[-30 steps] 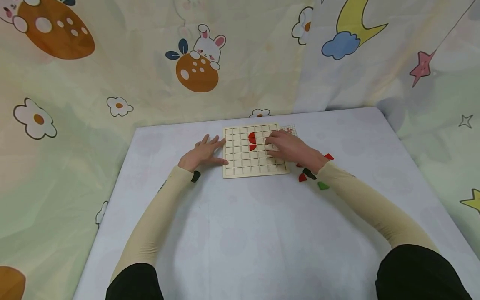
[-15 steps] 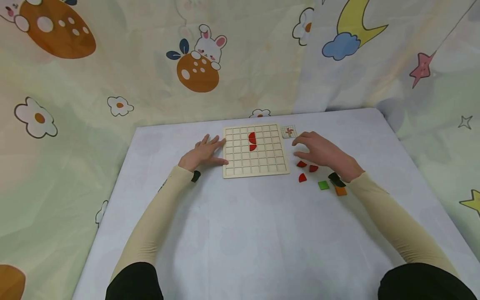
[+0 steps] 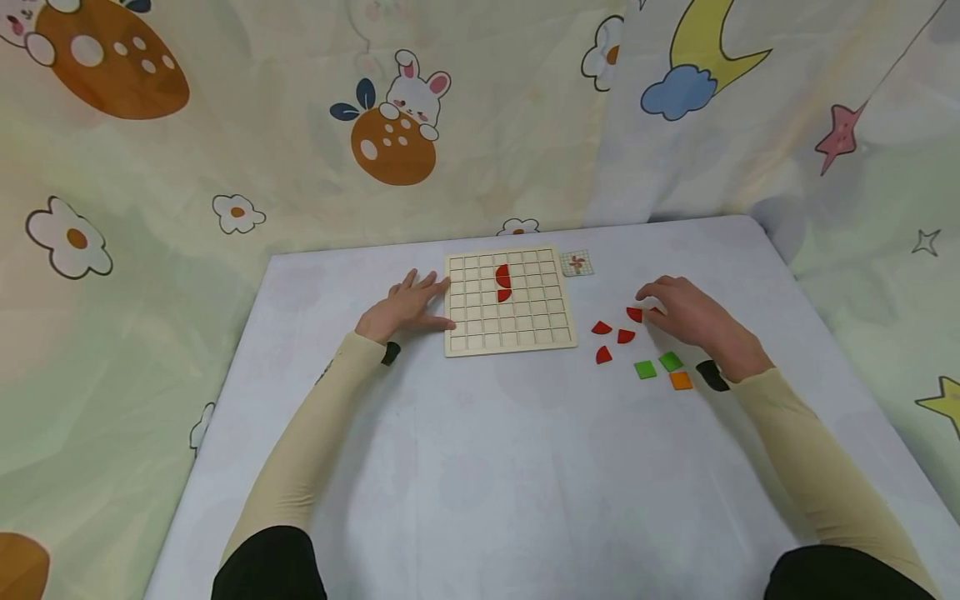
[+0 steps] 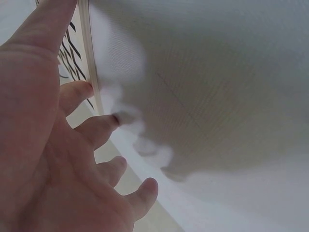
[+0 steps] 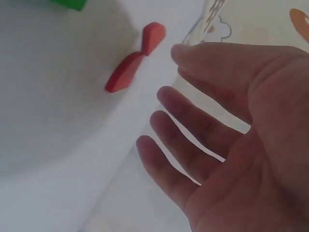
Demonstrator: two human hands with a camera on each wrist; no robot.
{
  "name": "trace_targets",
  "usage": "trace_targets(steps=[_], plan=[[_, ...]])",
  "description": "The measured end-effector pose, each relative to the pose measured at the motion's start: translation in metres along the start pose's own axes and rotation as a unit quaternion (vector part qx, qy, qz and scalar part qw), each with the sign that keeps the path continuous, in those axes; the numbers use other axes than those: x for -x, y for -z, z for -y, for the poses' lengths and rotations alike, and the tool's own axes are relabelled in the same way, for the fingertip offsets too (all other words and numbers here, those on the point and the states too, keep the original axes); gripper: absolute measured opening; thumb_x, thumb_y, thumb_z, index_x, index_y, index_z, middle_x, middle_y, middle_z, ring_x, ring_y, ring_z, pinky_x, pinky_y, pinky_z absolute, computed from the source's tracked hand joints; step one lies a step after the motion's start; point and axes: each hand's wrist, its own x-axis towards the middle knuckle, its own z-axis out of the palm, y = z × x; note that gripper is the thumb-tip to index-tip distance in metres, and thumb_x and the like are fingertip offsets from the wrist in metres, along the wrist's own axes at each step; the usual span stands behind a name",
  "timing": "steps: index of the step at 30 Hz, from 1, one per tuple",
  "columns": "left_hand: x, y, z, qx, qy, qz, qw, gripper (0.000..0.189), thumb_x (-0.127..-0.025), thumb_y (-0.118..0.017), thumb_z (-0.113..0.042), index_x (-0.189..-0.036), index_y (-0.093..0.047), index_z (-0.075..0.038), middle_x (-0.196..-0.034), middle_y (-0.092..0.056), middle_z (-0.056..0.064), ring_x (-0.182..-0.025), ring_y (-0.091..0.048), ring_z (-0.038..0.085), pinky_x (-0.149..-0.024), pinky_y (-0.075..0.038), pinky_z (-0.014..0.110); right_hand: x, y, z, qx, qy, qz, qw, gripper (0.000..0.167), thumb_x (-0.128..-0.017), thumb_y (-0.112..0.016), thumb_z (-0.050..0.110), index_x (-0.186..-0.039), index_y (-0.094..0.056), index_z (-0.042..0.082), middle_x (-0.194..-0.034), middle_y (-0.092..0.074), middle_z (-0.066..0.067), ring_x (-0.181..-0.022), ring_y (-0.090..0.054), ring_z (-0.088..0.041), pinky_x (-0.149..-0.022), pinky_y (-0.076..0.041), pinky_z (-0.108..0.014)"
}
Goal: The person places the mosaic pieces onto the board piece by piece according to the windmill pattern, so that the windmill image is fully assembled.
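Observation:
My left hand (image 3: 402, 307) rests at the left edge of a pale wooden grid board (image 3: 472, 321), fingers spread and straight. Its thumb lies on the board's edge; the left wrist view shows the fingertips along the board's side (image 4: 87, 53). Two red curved pieces, a larger one (image 3: 503, 276) and a smaller one (image 3: 505, 295), lie on the board. My right hand (image 3: 690, 312) hovers over the table to the right, fingers loosely bent and holding nothing. Beside its fingertips lies a red quarter-round piece (image 3: 633, 314); two red pieces, one nearer (image 5: 124, 72), show in the right wrist view.
Right of the board lie several red pieces (image 3: 626, 336), two green squares (image 3: 645, 369) and an orange square (image 3: 681, 381). A small pattern card (image 3: 577, 263) sits by the board's upper right corner. A printed cloth hangs behind the white table (image 3: 480, 467).
My right hand has moved from over the board rightward, past the card, to the loose red pieces, uncovering the card and the coloured squares. The left hand and the board have stayed put.

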Motion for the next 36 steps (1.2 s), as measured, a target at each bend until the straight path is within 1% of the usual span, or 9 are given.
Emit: trace_targets(steps=[2,5,7,10,15,18,21,29,36], plan=[[0.0,0.0,0.0,0.0,0.001,0.0,1.0,0.101,-0.086,-0.065,-0.068,-0.163,-0.012,-0.029,-0.171,-0.002,0.006,-0.156,0.012,0.038,-0.125,-0.003,0.061,0.001,-0.003,-0.005,0.003,-0.008,0.001,1.0,0.032,-0.095,-0.065,0.01,-0.124,-0.064,-0.002,-0.129,-0.058,-0.026,-0.12,-0.049,-0.045,-0.103,-0.046,-0.059],[-0.001,0.0,0.0,-0.002,0.002,0.001,1.0,0.101,-0.086,-0.065,-0.067,-0.163,-0.012,-0.029,-0.171,-0.002,0.006,-0.156,0.012,0.038,-0.125,-0.003,0.061,0.002,-0.01,-0.01,0.0,-0.017,-0.001,0.9999,0.035,-0.094,-0.068,0.018,-0.123,-0.065,-0.001,-0.125,-0.06,-0.025,-0.116,-0.049,-0.044,-0.1,-0.047,-0.058],[-0.001,0.0,0.001,-0.004,0.002,0.002,1.0,0.101,-0.086,-0.065,-0.068,-0.163,-0.012,-0.029,-0.171,-0.002,0.006,-0.156,0.012,0.038,-0.125,-0.003,0.061,0.001,-0.014,-0.013,0.002,-0.02,-0.007,0.9998,0.036,-0.093,-0.071,0.022,-0.12,-0.066,-0.001,-0.123,-0.06,-0.024,-0.114,-0.05,-0.043,-0.098,-0.048,-0.057],[-0.002,0.0,0.001,-0.008,0.001,0.0,1.0,0.102,-0.085,-0.064,-0.07,-0.163,-0.013,-0.028,-0.171,-0.002,0.006,-0.156,0.011,0.038,-0.125,-0.004,0.061,-0.001,-0.019,-0.016,0.009,-0.024,-0.016,0.9996,0.035,-0.092,-0.072,0.024,-0.117,-0.067,0.0,-0.12,-0.061,-0.025,-0.111,-0.051,-0.044,-0.096,-0.048,-0.057],[-0.001,0.0,0.0,-0.006,0.001,-0.004,1.0,0.102,-0.084,-0.064,-0.07,-0.163,-0.014,-0.028,-0.171,-0.004,0.006,-0.157,0.01,0.038,-0.125,-0.005,0.06,-0.003,-0.024,-0.017,0.001,-0.019,-0.024,0.9995,0.03,-0.094,-0.07,0.017,-0.119,-0.068,0.001,-0.124,-0.058,-0.026,-0.113,-0.049,-0.045,-0.097,-0.047,-0.058],[0.0,0.001,-0.001,-0.004,-0.001,-0.004,1.0,0.102,-0.085,-0.065,-0.07,-0.163,-0.014,-0.029,-0.171,-0.004,0.006,-0.157,0.01,0.038,-0.125,-0.005,0.061,-0.003,-0.024,-0.018,0.0,-0.003,-0.032,0.9995,0.028,-0.094,-0.068,0.01,-0.12,-0.069,0.002,-0.126,-0.057,-0.027,-0.114,-0.048,-0.045,-0.097,-0.047,-0.058],[0.001,0.001,-0.001,-0.003,-0.005,-0.005,1.0,0.101,-0.086,-0.065,-0.068,-0.163,-0.015,-0.028,-0.171,-0.005,0.007,-0.157,0.01,0.038,-0.125,-0.005,0.062,-0.003,-0.024,-0.017,-0.003,0.004,-0.034,0.9994,0.028,-0.094,-0.067,0.006,-0.121,-0.069,0.002,-0.128,-0.056,-0.028,-0.116,-0.047,-0.045,-0.099,-0.046,-0.058],[0.004,0.002,-0.001,-0.002,-0.011,-0.009,0.9999,0.098,-0.087,-0.065,-0.066,-0.163,-0.016,-0.026,-0.171,-0.007,0.008,-0.157,0.009,0.039,-0.125,-0.007,0.062,-0.005,-0.025,-0.017,-0.026,-0.007,-0.021,0.9994,0.029,-0.094,-0.069,0.013,-0.12,-0.067,0.0,-0.132,-0.053,-0.028,-0.119,-0.044,-0.046,-0.102,-0.045,-0.059],[0.006,0.003,-0.003,0.0,-0.012,-0.01,0.9999,0.098,-0.087,-0.065,-0.065,-0.163,-0.017,-0.025,-0.171,-0.007,0.009,-0.157,0.008,0.039,-0.125,-0.007,0.061,-0.006,-0.025,-0.016,-0.02,0.006,-0.026,0.9994,0.026,-0.093,-0.07,0.012,-0.117,-0.068,0.0,-0.128,-0.056,-0.026,-0.118,-0.046,-0.044,-0.102,-0.044,-0.058]])
